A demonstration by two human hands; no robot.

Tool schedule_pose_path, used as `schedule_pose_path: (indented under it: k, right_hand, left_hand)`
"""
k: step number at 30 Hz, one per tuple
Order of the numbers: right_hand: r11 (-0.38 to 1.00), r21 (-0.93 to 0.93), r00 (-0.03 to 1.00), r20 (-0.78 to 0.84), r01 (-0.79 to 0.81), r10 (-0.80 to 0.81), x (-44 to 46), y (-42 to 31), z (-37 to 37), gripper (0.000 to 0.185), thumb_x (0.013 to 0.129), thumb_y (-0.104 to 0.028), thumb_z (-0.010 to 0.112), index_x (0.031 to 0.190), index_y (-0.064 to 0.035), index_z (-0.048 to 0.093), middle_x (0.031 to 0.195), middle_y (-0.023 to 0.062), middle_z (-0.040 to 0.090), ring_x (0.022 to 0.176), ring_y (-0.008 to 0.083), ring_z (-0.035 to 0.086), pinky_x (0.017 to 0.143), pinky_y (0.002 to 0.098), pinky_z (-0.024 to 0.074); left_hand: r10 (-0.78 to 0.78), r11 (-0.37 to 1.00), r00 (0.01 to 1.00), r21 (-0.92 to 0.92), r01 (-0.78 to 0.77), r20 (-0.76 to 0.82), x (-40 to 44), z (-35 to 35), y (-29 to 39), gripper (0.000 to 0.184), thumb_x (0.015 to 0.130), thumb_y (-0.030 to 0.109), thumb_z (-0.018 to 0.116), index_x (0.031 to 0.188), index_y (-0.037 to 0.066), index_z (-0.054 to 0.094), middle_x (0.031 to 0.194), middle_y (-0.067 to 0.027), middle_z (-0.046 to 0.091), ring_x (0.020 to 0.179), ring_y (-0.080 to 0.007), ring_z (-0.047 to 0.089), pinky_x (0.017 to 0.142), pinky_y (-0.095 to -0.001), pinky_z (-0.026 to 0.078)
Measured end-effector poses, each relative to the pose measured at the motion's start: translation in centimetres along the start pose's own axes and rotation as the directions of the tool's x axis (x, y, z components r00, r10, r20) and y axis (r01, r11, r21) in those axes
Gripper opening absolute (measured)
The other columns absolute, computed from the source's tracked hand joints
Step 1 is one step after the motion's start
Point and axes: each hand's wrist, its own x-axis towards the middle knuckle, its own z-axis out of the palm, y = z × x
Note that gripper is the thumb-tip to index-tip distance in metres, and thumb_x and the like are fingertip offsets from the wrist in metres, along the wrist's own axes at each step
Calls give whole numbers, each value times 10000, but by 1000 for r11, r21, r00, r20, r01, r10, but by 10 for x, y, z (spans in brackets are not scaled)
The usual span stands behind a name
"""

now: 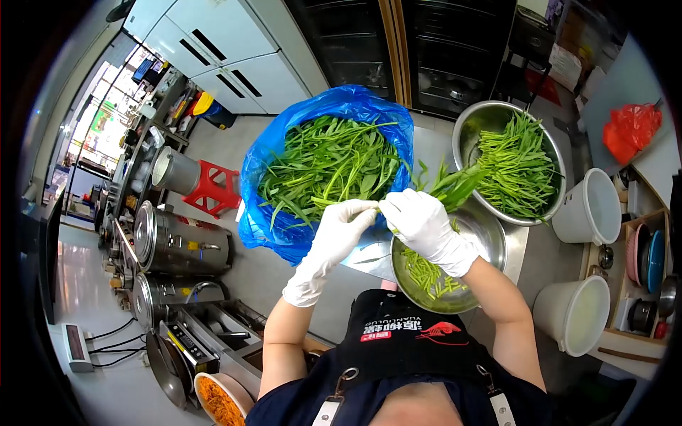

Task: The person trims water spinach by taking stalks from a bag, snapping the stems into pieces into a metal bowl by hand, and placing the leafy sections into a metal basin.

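My right hand [420, 221], in a white glove, is closed round a small bunch of water spinach [455, 186], its leaves pointing up and to the right. Thumb and fingers of my left hand [347, 231], gloved too, are pinched at the stem end, touching the right fingertips. Behind the hands stands a blue plastic bag [257, 167] full of long leafy water spinach [334, 167]. Below my right hand is a steel bowl [490, 273] with short cut stem pieces [426, 273]. A larger steel bowl [465, 131] at the right holds leafy tops [517, 167].
Two white buckets [590, 206] [574, 316] stand at the right beside a shelf with pans. Large steel pots [188, 238] and a red stool [215, 188] are at the left. A bowl of orange shreds [219, 401] sits at lower left.
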Motion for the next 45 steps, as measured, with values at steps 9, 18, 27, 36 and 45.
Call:
schedule_pose_path:
  k: [9,18,27,36,45]
  right_hand:
    - [802,467,891,-64,-372,450,-25,15,-4,107,796,-118,655,889,-66,650,808,51,652,669,149,590,582,307,471]
    - [251,707,481,143,-661,865,-86,87,-89,109,929,-108,585,972,-25,641,874,33,682,717,51,560,658,197,435]
    - [-49,878,336,233,-476,913,-126,71,-90,134,956,-100,542,1021,11,581,760,42,579,676,125,557,648,262,489]
    - [-224,921,294,321,-320,900,-105,74,-73,87,911,-88,623,920,-11,585,689,26,555,558,105,506,534,244,433]
    - [-166,895,486,372,-414,791,-57,54,-36,93,901,-79,628,911,4,586,696,44,567,587,128,544,579,248,460]
  left_hand:
    - [-19,932,988,-355,72,152,9,28,-9,168,902,150,644,865,-7,690,824,-1,642,786,-74,560,769,-221,451]
    - [321,691,844,504,-518,429,43,40,-24,288,888,335,628,982,85,736,899,-148,700,863,-339,642,782,-421,505]
    - [640,103,763,994,37,-95,224,-16,-83,244,696,302,782,822,100,727,794,-121,643,761,-290,619,669,-418,487]
    - [531,542,812,833,-106,-243,231,-40,-67,155,768,234,673,780,86,718,762,-125,686,698,-315,663,665,-411,531]
    - [596,59,800,998,36,-64,252,-30,-121,142,712,252,718,712,112,740,744,-116,667,733,-307,639,658,-427,498]
